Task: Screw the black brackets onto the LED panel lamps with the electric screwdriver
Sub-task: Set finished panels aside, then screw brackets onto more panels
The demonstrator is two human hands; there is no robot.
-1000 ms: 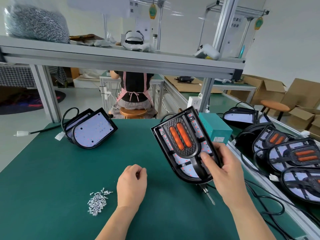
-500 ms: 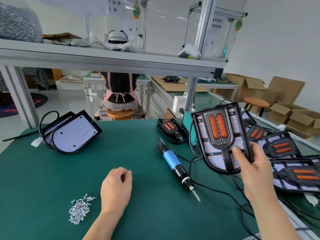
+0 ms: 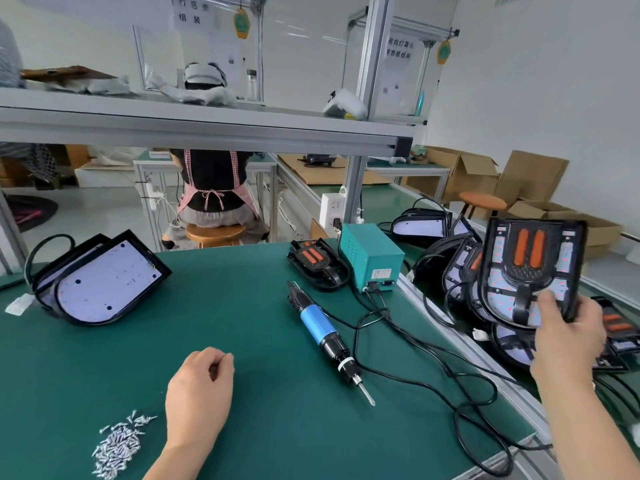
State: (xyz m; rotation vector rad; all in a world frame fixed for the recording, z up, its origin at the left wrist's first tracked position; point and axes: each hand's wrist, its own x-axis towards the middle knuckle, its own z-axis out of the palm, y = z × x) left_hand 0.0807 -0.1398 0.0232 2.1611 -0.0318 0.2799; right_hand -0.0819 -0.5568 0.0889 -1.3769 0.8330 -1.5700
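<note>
1. The right grip (image 3: 568, 337) is holding an LED panel lamp (image 3: 498, 291) upright by its lower edge. The fingers are curling behind it and the thumb is pressing on its face.
2. This lamp is hanging in the air beyond the right edge of the green tabletop (image 3: 242, 306), above a pile of similar lamps (image 3: 460, 268). Its black bracket (image 3: 521, 297), with two orange inserts, is lying on the lit face.
3. The left grip (image 3: 199, 393) is resting on the tabletop, curled with the thumb meeting the forefinger. I cannot tell whether it is pinching anything.
4. The electric screwdriver (image 3: 325, 336) is lying untouched on the tabletop between both grips, with its bit pointing toward the person.
5. A heap of screws (image 3: 119, 445) is sitting just left of the left grip.
6. A bracketless lamp (image 3: 100, 278) is leaning at the far left.
7. A teal power box (image 3: 372, 259) is standing near the tabletop's right edge.
</note>
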